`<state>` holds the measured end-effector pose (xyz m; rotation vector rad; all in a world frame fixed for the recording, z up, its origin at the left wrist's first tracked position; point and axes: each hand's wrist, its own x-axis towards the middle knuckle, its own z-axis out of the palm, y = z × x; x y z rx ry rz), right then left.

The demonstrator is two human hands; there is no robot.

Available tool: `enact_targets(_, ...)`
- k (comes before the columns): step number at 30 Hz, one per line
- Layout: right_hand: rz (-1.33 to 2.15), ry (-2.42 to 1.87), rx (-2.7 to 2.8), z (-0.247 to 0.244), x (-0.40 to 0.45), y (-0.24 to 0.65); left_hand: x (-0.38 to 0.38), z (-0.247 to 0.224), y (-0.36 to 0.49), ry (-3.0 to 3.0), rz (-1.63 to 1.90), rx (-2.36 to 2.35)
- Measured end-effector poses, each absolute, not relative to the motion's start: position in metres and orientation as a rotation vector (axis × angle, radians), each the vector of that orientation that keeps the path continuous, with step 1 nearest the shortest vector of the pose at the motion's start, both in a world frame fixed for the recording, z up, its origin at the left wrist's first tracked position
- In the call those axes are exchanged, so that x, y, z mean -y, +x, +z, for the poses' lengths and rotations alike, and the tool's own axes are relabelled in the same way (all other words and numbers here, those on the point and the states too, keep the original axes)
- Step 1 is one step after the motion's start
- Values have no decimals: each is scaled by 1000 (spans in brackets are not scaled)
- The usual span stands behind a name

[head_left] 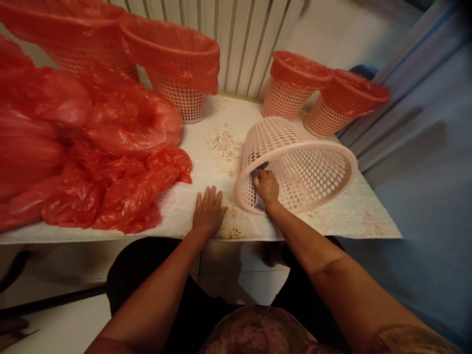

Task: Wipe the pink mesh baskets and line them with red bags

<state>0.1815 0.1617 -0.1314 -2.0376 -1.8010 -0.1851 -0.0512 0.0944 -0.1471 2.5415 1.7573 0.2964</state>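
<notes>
A pale pink perforated basket [295,147] lies on its side on the table's right half, its mouth facing me. My right hand [267,188] reaches inside the mouth and grips a dark grey speckled cloth [260,202] against the inner wall at the left. Part of the cloth is hidden behind the fingers. Flat on the tablecloth [206,147], left of the basket, rests my left hand [209,211] with its fingers spread and nothing held.
Crumpled red plastic bags [103,162] cover the table's left side. Behind them stand large baskets [180,98] lined with red bags. Two smaller lined baskets [285,96] are at the back right. A blue curtain [416,142] hangs along the right edge.
</notes>
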Motion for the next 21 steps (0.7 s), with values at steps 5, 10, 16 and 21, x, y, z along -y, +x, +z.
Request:
enact_targets(5, -177, -2034, 1791, -132, -161, 182, -99, -147, -50, 2526, 290, -1746)
enact_targets(10, -189, -2008, 1783, -131, -160, 181, -111, -146, -45, 2497, 301, -1772)
enact_targets(16, -199, -2003, 1773, -132, -160, 181, -143, -144, -37, 2451, 295, -1814)
enact_targets(21, -200, -1989, 1782, -133, -160, 181, -174, -135, -28, 2418, 262, -1810)
